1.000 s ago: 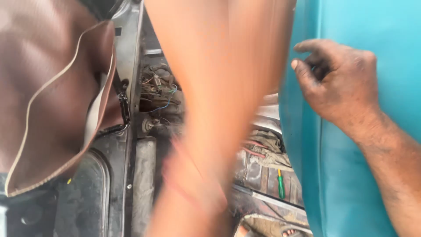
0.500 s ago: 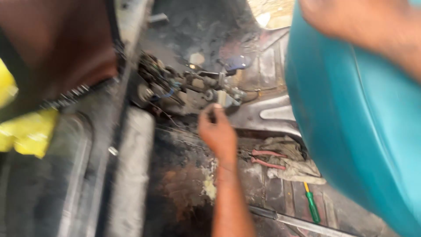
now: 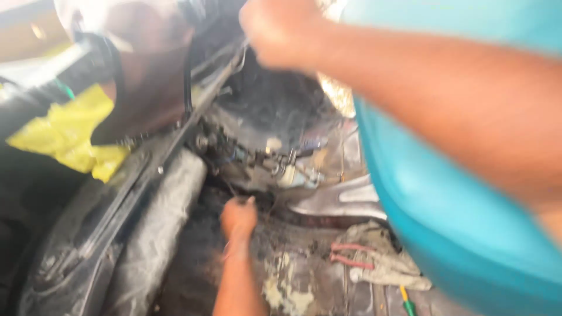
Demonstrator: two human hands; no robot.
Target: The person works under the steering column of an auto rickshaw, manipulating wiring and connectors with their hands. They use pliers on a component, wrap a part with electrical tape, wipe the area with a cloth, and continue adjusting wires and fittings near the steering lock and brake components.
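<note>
Now, sweeping from the yellow rag [image 3: 70,137] lying well left of the linkage [image 3: 275,167], the left hand [image 3: 239,216] is reaching up just below that greasy cluster of rods and wires; fingers curled, grip I cannot tell. Linkage looking stiff, slippery, its long axis running left to right; best taken by a rod. Right hand [image 3: 278,29], above it, is blurring, fisted, contents unclear, beside the teal panel [image 3: 468,234].

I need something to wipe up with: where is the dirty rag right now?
In the head view the dirty rag lies low and right on the grimy metal floor, beside the teal panel, right of the left hand.
</note>
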